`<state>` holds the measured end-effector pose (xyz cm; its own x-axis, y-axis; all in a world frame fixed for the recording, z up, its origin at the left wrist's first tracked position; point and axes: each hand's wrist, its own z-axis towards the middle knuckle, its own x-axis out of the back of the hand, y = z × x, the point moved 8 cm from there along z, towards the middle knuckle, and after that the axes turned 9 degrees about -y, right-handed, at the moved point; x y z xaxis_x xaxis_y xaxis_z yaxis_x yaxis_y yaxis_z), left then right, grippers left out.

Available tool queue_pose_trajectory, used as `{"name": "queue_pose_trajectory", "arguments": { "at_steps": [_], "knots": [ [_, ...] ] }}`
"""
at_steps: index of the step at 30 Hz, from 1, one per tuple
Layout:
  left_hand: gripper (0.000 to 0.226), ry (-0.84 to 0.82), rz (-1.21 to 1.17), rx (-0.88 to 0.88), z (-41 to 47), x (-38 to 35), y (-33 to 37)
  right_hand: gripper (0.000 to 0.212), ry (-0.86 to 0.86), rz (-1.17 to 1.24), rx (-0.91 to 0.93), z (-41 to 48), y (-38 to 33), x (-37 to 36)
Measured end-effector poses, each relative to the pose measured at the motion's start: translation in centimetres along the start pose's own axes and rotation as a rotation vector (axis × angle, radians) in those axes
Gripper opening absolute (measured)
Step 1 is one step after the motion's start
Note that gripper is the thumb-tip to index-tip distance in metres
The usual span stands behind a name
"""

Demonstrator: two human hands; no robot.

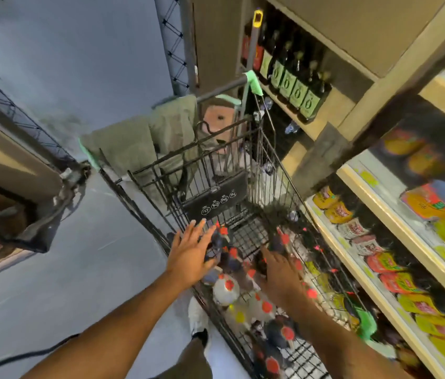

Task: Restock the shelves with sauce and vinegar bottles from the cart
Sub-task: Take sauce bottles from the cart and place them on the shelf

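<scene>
The red-capped sauce and vinegar bottles stand packed in the basket of the black wire shopping cart, just below frame centre. Their caps face the camera, so the long axes run roughly vertical; motion blur hides individual tilt.

The left hand hovers over the bottles at 11 o'clock from the cluster, palm down, fingers straight and spread, gripping nothing. The right hand reaches in at 2 o'clock, palm down among dark bottles; blur prevents confirming any grip.

An olive-green cloth drapes the cart's far end at 12 o'clock. Wooden shelves flank the cart at 3 o'clock, carrying yellow and red packets and, at 1 o'clock, dark glass bottles with green labels.
</scene>
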<state>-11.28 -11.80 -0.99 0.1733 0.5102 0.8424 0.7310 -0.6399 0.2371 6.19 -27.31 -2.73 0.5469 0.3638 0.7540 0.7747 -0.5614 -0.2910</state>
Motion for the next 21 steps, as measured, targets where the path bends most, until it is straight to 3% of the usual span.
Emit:
{"name": "queue_pose_trajectory", "arguments": {
  "at_steps": [7,11,21],
  "knots": [
    [0.091,-0.135,0.06,-0.042,4.8,-2.2,-2.6,0.04,-0.156,0.174,-0.107,5.1,-1.3,-3.1],
    [0.091,-0.153,0.057,-0.071,6.6,-2.8,-3.2,0.041,-0.143,0.251,-0.135,7.9,-2.4,-3.6],
    [0.08,-0.197,-0.152,-0.056,6.9,-3.2,-3.5,0.023,-0.211,0.113,-0.17,12.2,-3.9,-5.8]
  ]
}}
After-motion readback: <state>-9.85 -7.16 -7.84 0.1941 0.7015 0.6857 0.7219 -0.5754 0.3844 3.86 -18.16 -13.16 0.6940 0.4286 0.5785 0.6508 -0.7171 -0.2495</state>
